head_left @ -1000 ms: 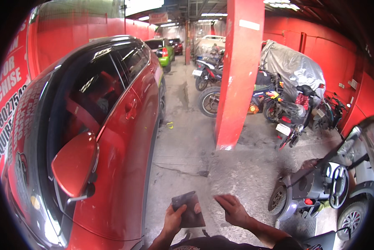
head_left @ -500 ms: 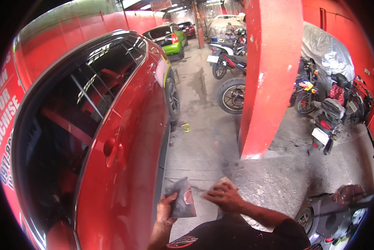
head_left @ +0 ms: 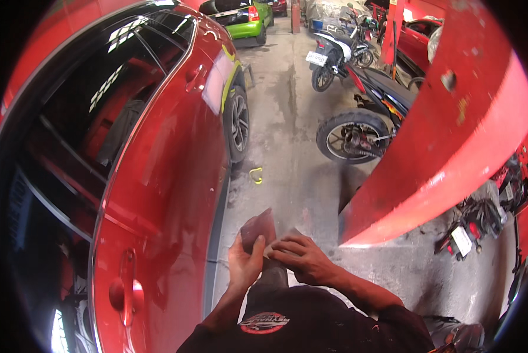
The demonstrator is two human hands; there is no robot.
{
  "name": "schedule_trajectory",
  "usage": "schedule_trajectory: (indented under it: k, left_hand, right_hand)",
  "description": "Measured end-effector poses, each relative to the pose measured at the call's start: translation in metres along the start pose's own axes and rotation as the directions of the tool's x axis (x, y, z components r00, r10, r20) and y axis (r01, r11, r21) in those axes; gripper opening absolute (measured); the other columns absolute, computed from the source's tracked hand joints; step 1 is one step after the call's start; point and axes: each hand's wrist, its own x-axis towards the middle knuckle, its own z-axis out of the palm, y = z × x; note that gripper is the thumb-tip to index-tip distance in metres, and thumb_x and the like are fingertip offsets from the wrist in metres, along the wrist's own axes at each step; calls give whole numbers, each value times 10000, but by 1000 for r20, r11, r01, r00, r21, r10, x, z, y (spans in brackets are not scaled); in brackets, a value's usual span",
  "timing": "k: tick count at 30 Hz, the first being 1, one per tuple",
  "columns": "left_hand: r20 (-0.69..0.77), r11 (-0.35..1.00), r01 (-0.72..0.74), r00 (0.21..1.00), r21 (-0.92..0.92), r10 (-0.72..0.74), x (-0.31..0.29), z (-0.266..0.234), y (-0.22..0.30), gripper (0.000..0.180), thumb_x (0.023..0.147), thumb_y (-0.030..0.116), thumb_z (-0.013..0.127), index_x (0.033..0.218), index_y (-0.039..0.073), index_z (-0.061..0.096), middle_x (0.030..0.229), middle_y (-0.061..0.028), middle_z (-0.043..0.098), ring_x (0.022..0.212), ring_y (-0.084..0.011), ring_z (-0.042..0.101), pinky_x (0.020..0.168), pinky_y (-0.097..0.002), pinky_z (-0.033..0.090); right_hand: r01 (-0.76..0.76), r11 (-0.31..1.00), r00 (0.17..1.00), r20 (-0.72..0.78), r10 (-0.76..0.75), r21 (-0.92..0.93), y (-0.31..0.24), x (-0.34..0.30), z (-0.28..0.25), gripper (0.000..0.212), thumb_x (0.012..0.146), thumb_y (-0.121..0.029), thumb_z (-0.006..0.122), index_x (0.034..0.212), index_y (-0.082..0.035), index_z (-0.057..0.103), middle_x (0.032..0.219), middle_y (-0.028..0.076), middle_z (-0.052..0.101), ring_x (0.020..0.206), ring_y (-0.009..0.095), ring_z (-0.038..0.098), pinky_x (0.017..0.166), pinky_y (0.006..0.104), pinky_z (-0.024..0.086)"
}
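My left hand (head_left: pixel 244 263) grips a flat, dark reddish-brown sheet (head_left: pixel 261 228), its thumb lying across the front. Close beside it my right hand (head_left: pixel 304 260) is closed, fingers together, on a thin pale-grey flat piece (head_left: pixel 293 232) that is blurred and mostly covered by the fingers. The two flat pieces are near each other in front of my chest; I cannot tell whether they touch. To my left stands a red car (head_left: pixel 158 223) with dark windows. A pale pink patch (head_left: pixel 217 81) shows on its rear panel, with yellow edging (head_left: pixel 234 69) along the wheel arch.
A thick red pillar (head_left: pixel 434 153) rises at my right. Motorcycles stand beyond it, including one with a large rear tyre (head_left: pixel 326 141). A yellow loop (head_left: pixel 256 175) lies on the concrete floor (head_left: pixel 281 200) near the car. Further back is a green car (head_left: pixel 245 29).
My hands have come closer together and moved up in the view. The sheet in my left hand has turned. The view has shifted, with the pillar now further right and leaning.
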Motion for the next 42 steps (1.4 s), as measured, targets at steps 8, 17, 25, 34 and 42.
schedule_trajectory:
  k: [8, 17, 25, 34, 42]
  left_hand:
    - [-70, 978, -136, 990, -161, 126, 261, 45, 25, 323, 952, 67, 601, 1262, 6, 534, 1137, -69, 628, 994, -138, 610, 906, -290, 482]
    - [40, 854, 403, 909, -328, -414, 435, 95, 6, 476, 923, 101, 627, 1353, 16, 442, 1174, -120, 625, 1040, -221, 632, 902, -373, 526]
    - [-225, 876, 311, 885, -369, -409, 528, 112, -4, 384, 914, 48, 588, 1282, -19, 503, 1142, -132, 636, 998, -236, 646, 882, -373, 529]
    - [-324, 898, 265, 865, -352, -382, 635, 88, 19, 360, 910, 46, 579, 1259, -16, 521, 1145, -136, 643, 982, -233, 656, 860, -362, 545]
    - [-87, 975, 148, 987, 164, -135, 721, 26, 31, 458, 1054, 316, 439, 1344, -33, 500, 1197, -100, 635, 1076, -165, 583, 975, -321, 447]
  right_hand:
    - [-251, 967, 939, -253, 232, -46, 162, 119, -103, 573, 683, 115, 577, 1236, -33, 601, 1252, 167, 591, 1171, 379, 546, 1013, 471, 441]
    - [-39, 960, 988, 130, 78, -276, 412, 193, -114, 699, 668, -2, 646, 1349, -127, 547, 1346, 74, 553, 1178, 320, 512, 972, 455, 435]
    - [78, 863, 967, 174, -188, 499, 502, 360, -144, 613, 699, -3, 642, 1291, -156, 607, 1302, 51, 587, 1176, 289, 535, 1017, 476, 424]
    - [303, 951, 941, 176, -289, -61, 580, 434, -146, 481, 818, -213, 607, 1298, -204, 587, 1194, 15, 579, 1158, 235, 526, 975, 480, 428]
    - [118, 971, 993, -31, -114, 209, 584, 544, -139, 609, 697, -26, 691, 1292, -109, 586, 1252, 78, 611, 1197, 322, 528, 1000, 458, 425]
